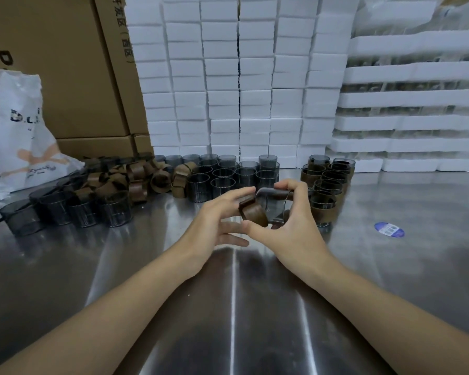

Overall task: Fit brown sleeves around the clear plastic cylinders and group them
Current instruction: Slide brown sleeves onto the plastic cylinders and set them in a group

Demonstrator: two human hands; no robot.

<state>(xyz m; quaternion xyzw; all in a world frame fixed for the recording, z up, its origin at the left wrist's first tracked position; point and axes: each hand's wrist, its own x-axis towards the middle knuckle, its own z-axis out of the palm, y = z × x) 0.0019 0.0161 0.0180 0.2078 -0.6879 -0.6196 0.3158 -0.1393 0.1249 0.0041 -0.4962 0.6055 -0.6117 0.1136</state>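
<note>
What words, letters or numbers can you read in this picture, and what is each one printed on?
"O-P", big letters cut off at the picture's edge: left cardboard box.
"开发区", then blurred Chinese characters: leaning cardboard box beside it.
"D.L.", partly lost in a fold: white plastic bag; the smaller script below it is unreadable.
Print on the blue round sticker: too small to read.
</note>
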